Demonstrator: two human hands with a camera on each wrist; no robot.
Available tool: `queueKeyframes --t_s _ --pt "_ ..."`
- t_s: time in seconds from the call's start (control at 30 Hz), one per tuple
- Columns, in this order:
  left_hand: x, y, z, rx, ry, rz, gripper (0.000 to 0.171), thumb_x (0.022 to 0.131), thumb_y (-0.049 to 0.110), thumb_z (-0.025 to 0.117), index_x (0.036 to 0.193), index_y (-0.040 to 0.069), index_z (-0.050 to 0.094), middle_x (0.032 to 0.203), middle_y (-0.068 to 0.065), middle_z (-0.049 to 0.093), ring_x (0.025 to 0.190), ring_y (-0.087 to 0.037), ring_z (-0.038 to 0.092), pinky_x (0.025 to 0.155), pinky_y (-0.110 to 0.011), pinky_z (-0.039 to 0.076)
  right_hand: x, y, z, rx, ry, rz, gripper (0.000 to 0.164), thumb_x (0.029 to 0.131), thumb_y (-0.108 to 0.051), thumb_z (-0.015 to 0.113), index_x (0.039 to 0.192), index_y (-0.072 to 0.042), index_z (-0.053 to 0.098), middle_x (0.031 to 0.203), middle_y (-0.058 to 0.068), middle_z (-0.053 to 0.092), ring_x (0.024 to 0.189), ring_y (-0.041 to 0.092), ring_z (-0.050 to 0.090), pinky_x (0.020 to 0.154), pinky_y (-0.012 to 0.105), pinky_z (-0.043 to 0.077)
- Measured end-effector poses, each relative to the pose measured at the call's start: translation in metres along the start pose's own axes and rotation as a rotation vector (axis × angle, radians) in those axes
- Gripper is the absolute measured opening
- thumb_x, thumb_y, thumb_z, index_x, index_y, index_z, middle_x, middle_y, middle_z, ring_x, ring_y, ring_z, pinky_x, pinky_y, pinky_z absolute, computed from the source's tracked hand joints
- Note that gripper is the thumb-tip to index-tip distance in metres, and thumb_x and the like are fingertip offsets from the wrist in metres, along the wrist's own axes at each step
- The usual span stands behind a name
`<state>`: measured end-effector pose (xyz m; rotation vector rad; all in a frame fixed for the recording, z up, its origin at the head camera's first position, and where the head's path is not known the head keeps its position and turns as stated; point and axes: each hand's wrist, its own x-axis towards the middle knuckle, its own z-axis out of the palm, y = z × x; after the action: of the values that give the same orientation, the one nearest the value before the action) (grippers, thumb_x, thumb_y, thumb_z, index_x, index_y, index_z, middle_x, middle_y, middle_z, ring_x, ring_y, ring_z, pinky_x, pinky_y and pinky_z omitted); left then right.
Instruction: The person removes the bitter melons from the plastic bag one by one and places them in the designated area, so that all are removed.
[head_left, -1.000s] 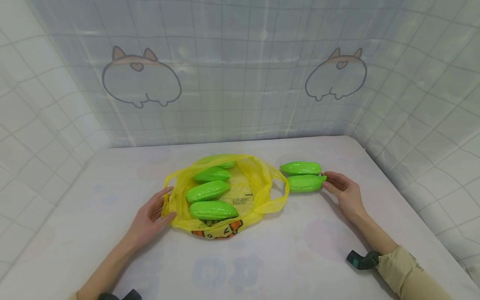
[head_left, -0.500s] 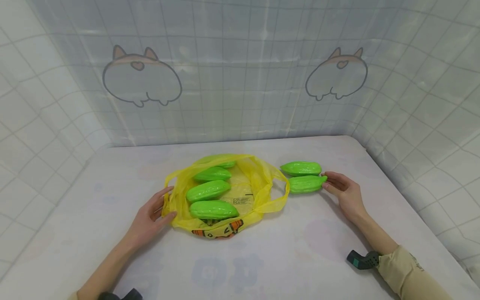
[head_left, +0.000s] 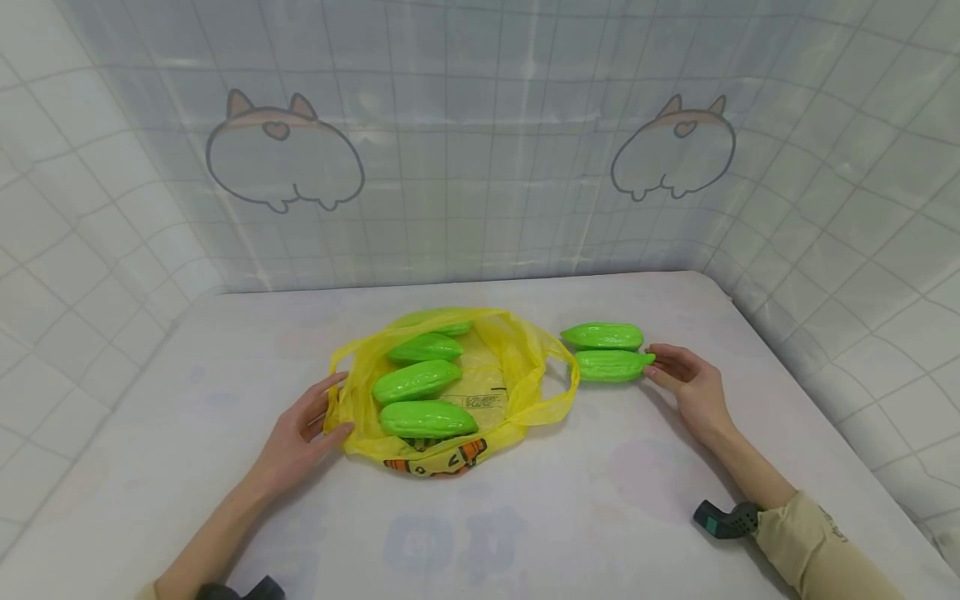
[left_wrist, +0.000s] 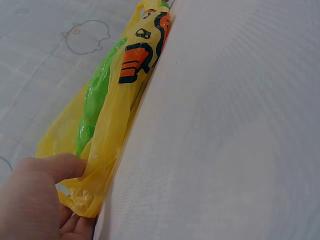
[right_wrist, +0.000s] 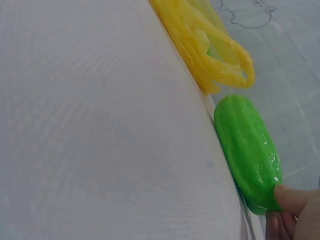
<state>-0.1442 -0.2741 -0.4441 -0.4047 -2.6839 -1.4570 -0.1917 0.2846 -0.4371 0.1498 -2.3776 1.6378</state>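
A yellow plastic bag [head_left: 517, 367] lies spread flat at the table's middle with several glossy green toy gourds [head_left: 427, 419] on it. My left hand [head_left: 339, 406] pinches the bag's left edge between thumb and fingers; the left wrist view shows the thumb on the yellow film [left_wrist: 102, 150]. Two more gourds lie just right of the bag's handle, a far one [head_left: 602, 336] and a near one [head_left: 609, 366]. My right hand [head_left: 654, 360] pinches the right tip of the near gourd [right_wrist: 247, 150], which rests on the table.
The white padded table [head_left: 525, 517] is closed in by grid-patterned fabric walls at the back and both sides, with a cat drawing [head_left: 671, 150] on the back wall. A dark wrist strap [head_left: 723, 518] sits on my right forearm.
The near gourd's tip has shifted very slightly under my right fingers. Both hands and the bag stay where they were.
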Motion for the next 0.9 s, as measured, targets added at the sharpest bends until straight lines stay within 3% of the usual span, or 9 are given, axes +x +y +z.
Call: queueKeyframes --t_s 0.57,0.9 --pt "0.0000 -0.0012 -0.0002 0.009 0.001 -0.012 0.068 0.096 0.021 0.068 0.155 0.028 0.035 0.160 -0.016 0.032 0.142 -0.046 0.036 0.096 0.000 0.034 0.0000 -0.0024 0.0005 0.026 0.009 0.008 0.047 0.093 -0.017 0.072 0.132 0.004 0.057 0.120 -0.007 0.065 0.103 -0.002 0.062 0.087 0.009 0.051" --pt "0.0003 -0.0024 0.0010 0.008 0.002 -0.009 0.068 0.097 0.021 0.068 0.156 0.028 0.034 0.160 -0.017 0.033 0.141 -0.045 0.038 0.096 0.000 0.034 -0.0005 -0.0031 -0.0005 0.115 0.071 -0.022 0.045 0.091 -0.009 0.073 0.130 0.008 0.057 0.120 0.003 0.068 0.103 0.003 0.064 0.088 0.009 0.051"
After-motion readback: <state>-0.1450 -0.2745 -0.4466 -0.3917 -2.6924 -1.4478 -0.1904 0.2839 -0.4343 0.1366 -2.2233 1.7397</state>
